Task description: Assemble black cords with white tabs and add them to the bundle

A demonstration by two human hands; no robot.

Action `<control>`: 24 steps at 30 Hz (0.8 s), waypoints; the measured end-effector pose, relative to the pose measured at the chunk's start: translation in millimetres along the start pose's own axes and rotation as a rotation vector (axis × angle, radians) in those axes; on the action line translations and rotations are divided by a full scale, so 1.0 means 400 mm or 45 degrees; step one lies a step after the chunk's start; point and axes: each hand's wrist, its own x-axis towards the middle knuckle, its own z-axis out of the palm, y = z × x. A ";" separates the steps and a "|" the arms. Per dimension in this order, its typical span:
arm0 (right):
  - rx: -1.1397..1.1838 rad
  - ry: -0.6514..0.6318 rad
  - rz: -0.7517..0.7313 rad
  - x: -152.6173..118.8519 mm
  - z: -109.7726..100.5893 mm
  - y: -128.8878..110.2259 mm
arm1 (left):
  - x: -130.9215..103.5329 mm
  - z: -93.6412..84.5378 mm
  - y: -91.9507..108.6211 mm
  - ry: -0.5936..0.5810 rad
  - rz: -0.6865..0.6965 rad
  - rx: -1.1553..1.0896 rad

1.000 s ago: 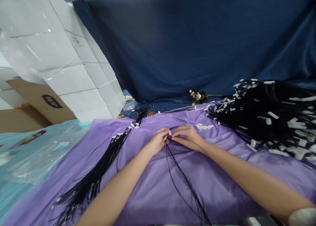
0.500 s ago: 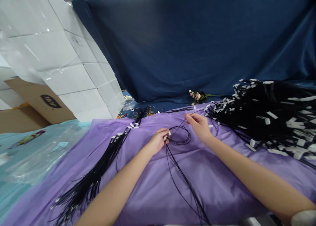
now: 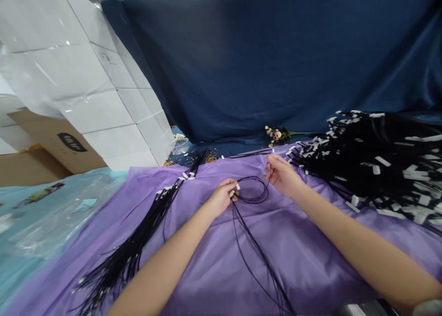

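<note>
Thin black cables with white tags form a loose coil [image 3: 253, 201] near the middle of the purple cloth. My left hand [image 3: 223, 196] pinches the coil at its left side, where the white tags show between the fingers. Loose cable lengths [image 3: 257, 247] run from that grip down toward the near edge. My right hand [image 3: 281, 174] is just right of and above the coil, fingers curled together; a thin cable strand rises from the coil to its fingertips.
A bundle of tagged black cables [image 3: 138, 242] lies on the purple cloth [image 3: 207, 270] to the left. At right is a large heap of tagged cables [image 3: 366, 164]. Artificial flowers [image 3: 276, 134] lie at the back, before a dark blue curtain [image 3: 269, 62]. White boxes [image 3: 107, 108] stand at left.
My right hand has shifted slightly right, and its fingers have turned downward with the strand, which now reaches the coil's right side. My left hand keeps its grip almost unmoved.
</note>
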 end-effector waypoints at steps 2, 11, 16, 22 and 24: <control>-0.309 -0.160 0.076 -0.010 0.003 0.010 | -0.001 0.002 0.000 0.005 0.013 0.009; -1.124 -0.513 -0.173 -0.004 -0.009 0.056 | 0.005 -0.002 -0.003 0.065 0.015 -0.047; -1.213 -0.559 -0.236 -0.002 -0.016 0.054 | 0.006 -0.002 -0.002 0.066 0.036 -0.040; -1.221 -0.560 -0.295 -0.005 -0.013 0.055 | 0.004 0.003 0.001 0.074 0.022 -0.042; -1.231 -0.560 -0.306 -0.005 -0.014 0.056 | 0.004 0.003 0.001 0.070 0.019 -0.040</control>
